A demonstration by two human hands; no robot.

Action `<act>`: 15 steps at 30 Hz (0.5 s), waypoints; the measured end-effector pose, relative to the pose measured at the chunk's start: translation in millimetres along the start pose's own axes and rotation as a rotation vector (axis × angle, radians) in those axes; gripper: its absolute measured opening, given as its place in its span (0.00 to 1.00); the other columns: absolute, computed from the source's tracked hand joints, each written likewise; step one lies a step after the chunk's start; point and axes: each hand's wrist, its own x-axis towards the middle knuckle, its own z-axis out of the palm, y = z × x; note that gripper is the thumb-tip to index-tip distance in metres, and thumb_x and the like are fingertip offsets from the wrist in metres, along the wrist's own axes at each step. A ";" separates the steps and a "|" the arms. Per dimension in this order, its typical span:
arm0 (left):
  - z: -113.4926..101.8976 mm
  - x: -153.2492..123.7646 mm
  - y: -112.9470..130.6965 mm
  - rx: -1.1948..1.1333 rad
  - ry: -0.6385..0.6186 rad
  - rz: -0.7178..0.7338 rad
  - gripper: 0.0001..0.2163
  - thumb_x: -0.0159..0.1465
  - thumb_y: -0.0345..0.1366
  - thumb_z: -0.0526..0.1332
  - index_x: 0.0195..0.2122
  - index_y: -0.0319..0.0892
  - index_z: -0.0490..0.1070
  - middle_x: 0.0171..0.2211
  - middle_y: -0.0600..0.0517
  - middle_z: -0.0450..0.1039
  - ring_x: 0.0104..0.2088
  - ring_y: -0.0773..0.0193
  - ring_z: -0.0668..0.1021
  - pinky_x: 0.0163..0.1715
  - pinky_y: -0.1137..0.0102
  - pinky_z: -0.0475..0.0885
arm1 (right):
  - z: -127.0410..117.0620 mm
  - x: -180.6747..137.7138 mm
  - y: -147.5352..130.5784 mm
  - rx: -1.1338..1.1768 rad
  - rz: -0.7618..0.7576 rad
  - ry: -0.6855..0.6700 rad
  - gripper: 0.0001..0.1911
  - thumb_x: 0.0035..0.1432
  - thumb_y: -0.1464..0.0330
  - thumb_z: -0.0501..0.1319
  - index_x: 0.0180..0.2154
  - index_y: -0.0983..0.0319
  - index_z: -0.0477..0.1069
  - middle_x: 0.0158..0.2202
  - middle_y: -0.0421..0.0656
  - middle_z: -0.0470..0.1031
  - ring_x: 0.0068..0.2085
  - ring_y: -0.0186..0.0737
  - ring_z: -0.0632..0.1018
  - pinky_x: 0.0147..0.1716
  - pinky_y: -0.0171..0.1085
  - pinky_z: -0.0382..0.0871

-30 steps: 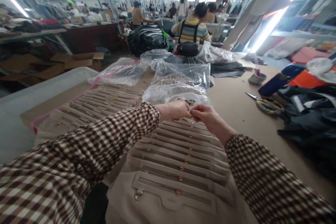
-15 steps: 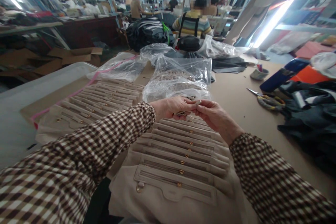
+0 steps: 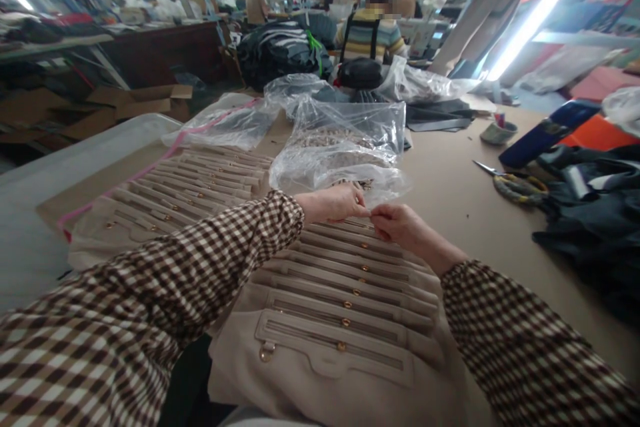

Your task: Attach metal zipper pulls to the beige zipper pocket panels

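My left hand (image 3: 336,203) and my right hand (image 3: 397,224) meet fingertip to fingertip above a stack of beige bag panels (image 3: 345,307) with gold studs and zip strips. Both pinch something very small between them; it is too small to make out. Just beyond the hands lies a clear plastic bag (image 3: 345,147) full of small metal parts, its mouth close to my fingers. Both sleeves are brown and white check.
A second row of beige panels (image 3: 190,190) lies to the left on the brown table (image 3: 450,193). Scissors (image 3: 505,181), a small bowl (image 3: 497,132) and dark fabric (image 3: 595,213) sit at the right. A person in a striped top (image 3: 373,37) works behind the bags.
My hands parted a little half a second ago, showing a small metal piece in the left fingers, then came together again and sank slightly toward the panels.
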 end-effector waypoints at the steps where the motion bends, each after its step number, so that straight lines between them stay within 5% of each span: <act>1: 0.2 0.9 -0.7 0.029 -0.004 -0.004 0.09 0.60 0.41 0.61 0.29 0.41 0.72 0.12 0.60 0.53 0.13 0.72 0.59 0.15 0.74 0.50 | 1.0 -0.4 0.7 0.022 0.002 0.014 0.11 0.47 0.59 0.59 0.23 0.60 0.67 0.14 0.34 0.63 0.17 0.28 0.62 0.16 0.31 0.53; 5: -1.2 7.2 -3.7 0.131 -0.030 0.008 0.08 0.59 0.39 0.61 0.28 0.41 0.74 0.13 0.60 0.54 0.14 0.71 0.59 0.17 0.72 0.50 | 2.2 -2.2 2.2 0.061 0.009 0.067 0.13 0.46 0.59 0.60 0.28 0.61 0.72 0.18 0.35 0.65 0.18 0.30 0.63 0.18 0.32 0.56; 10: -2.0 16.3 -0.3 0.368 -0.004 0.059 0.07 0.57 0.37 0.63 0.26 0.39 0.75 0.17 0.57 0.63 0.20 0.69 0.65 0.22 0.72 0.55 | -0.8 -1.9 3.3 -0.362 -0.046 0.189 0.08 0.48 0.67 0.60 0.27 0.62 0.77 0.23 0.39 0.74 0.26 0.34 0.70 0.27 0.34 0.61; 15: -0.5 15.2 8.7 0.523 -0.058 0.076 0.07 0.58 0.35 0.62 0.28 0.38 0.78 0.21 0.54 0.70 0.24 0.67 0.68 0.25 0.72 0.58 | -2.3 2.1 9.4 -0.574 -0.074 0.157 0.09 0.49 0.71 0.59 0.25 0.62 0.79 0.20 0.38 0.73 0.24 0.33 0.69 0.26 0.33 0.59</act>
